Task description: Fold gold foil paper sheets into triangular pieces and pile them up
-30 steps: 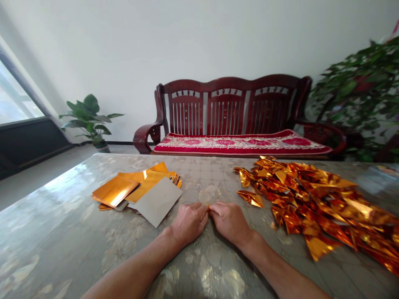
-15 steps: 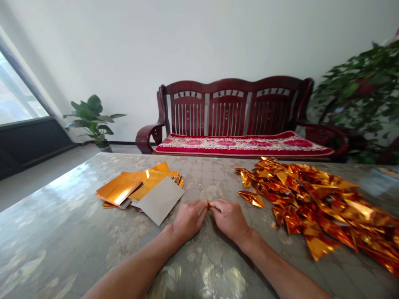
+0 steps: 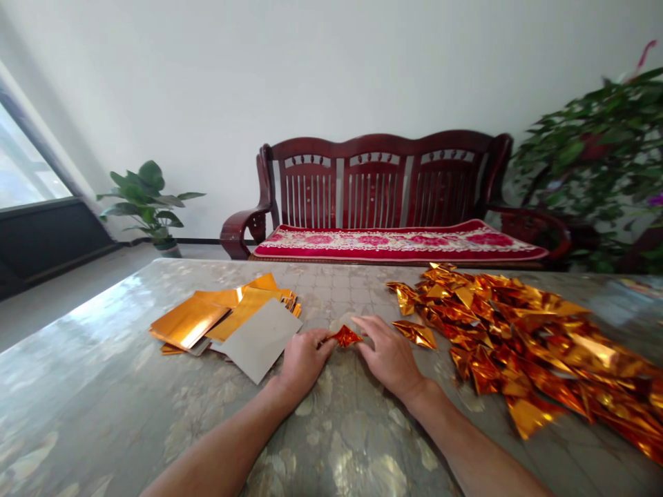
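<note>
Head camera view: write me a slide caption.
Left hand pinches a small folded foil piece, right hand open at its other end, between loose sheets and a heap of folded foil.

Dark red wooden bench [image 3: 373, 183], potted plants [image 3: 148, 197].

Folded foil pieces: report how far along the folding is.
Looks done: the heap of folded pieces and the loose piece beside it.
In hand: a small orange piece, pinched by the left hand, the right hand open at its other end.
Apparently left to fold: the overlapping flat sheets, number unclear.
</note>
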The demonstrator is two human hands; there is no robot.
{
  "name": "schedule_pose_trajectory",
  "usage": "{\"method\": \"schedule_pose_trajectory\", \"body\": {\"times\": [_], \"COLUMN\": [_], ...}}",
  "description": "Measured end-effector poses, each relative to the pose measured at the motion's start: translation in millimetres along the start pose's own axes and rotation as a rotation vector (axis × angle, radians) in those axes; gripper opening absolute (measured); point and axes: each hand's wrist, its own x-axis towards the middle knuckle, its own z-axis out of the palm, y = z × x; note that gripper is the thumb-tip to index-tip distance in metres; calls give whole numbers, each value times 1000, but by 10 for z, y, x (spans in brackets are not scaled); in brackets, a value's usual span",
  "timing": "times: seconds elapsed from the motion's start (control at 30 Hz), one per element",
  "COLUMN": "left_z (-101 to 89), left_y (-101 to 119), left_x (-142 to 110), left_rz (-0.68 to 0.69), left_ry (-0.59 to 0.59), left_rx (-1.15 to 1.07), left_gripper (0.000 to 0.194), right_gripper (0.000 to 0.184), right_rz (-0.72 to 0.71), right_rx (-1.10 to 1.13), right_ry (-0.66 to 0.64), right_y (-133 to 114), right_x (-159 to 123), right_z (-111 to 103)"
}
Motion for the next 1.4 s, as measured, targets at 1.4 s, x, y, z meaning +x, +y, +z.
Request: {"method": "schedule_pose_trajectory", "body": {"times": [1.4], "left_z": [86], "left_y": [76], "left_x": [-159], "left_rz": [322], "left_ry": [84], "left_rx": [-310], "left_gripper": [12], "right_gripper": [17], "right_rz": [280], "right_rx": [125], "right_ry": [145], "right_y": [-312], "right_x": [34], "right_z": [16]}}
